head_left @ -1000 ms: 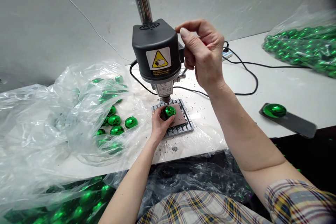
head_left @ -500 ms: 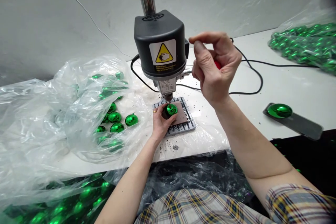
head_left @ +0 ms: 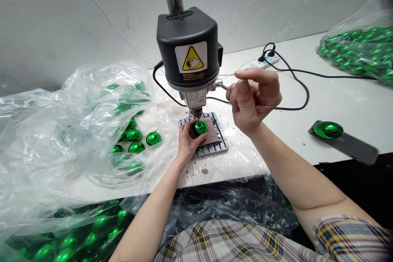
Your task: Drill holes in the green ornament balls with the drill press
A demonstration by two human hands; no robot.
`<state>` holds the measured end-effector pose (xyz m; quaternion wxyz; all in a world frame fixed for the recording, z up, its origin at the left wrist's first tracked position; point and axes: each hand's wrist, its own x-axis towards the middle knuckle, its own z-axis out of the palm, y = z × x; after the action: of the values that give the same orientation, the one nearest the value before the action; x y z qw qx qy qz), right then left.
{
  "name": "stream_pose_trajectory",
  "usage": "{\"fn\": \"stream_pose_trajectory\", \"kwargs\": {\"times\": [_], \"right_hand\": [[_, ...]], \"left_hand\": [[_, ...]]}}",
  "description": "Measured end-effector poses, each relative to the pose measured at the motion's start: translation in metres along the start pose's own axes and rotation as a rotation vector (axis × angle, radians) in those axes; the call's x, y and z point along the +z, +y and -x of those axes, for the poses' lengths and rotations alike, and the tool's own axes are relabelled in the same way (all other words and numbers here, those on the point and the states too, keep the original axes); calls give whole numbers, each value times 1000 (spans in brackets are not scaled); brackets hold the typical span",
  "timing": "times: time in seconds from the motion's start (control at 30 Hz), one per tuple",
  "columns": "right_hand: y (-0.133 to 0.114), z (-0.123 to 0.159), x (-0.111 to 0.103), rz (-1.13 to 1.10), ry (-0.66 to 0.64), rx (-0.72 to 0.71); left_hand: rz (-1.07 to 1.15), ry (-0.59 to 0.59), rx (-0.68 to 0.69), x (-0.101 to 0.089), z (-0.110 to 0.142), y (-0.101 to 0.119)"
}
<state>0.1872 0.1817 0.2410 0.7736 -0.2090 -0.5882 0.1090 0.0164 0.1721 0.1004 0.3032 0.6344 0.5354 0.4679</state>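
Note:
Beneath the chuck of a black-hooded drill press (head_left: 187, 53), my left hand (head_left: 187, 141) grips a shiny green ball ornament (head_left: 201, 127). The ornament sits over a brownish board (head_left: 211, 131) on the slotted grey base (head_left: 222, 141). At its top the drill bit meets or nearly meets the ball; I cannot tell which. My right hand (head_left: 256, 98) is wrapped round the press's feed lever (head_left: 223, 86), to the right of the hood. A bit of the lever's red knob shows between its fingers; the rest is hidden by the palm.
Loose green balls (head_left: 134, 135) lie in and beside a clear plastic bag (head_left: 92, 131) on the left. One green ball (head_left: 328, 129) rests on a phone (head_left: 353, 147) at right. Behind are a power strip (head_left: 265, 61), black cables and a bag of green balls (head_left: 356, 51). Dark shavings litter the base.
My right hand has come down and slightly right with the lever, from beside the hood's upper part. My left hand stays around the ball under the drill. The view has shifted a little.

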Motion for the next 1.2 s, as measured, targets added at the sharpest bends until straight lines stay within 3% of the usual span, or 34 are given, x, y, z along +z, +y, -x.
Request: {"fn": "stream_pose_trajectory", "kwargs": {"times": [0.2, 0.4, 0.57, 0.63, 0.7, 0.83, 0.93, 1.0, 1.1, 1.17, 1.2], "right_hand": [[14, 8, -7, 81, -6, -81], [25, 9, -5, -10, -2, -245], [22, 14, -6, -40, -83, -359], [16, 4, -1, -47, -30, -279], [10, -17, 7, -55, 17, -100], [9, -74, 25, -76, -68, 307], [12, -101, 33, -118, -63, 488], [9, -106, 36, -125, -44, 505], [-1, -106, 40, -106, -34, 487], [-7, -105, 42, -70, -20, 503], [-9, -105, 42, -50, -17, 511]], "left_hand": [[7, 1, 10, 0, 0, -2], [-25, 6, 6, -1, 0, 4], [-8, 26, -2, 1, 2, 4], [-6, 33, -8, 2, 0, 2], [8, 37, -15, 3, -3, 1], [99, 22, -27, 0, 1, 14], [24, 131, 74, -10, 35, 32], [-57, 97, 227, -20, 76, 39], [-104, -308, 336, -33, 143, 28], [-139, -547, 180, -36, 180, 6], [-168, -586, 44, -34, 194, -8]]}}
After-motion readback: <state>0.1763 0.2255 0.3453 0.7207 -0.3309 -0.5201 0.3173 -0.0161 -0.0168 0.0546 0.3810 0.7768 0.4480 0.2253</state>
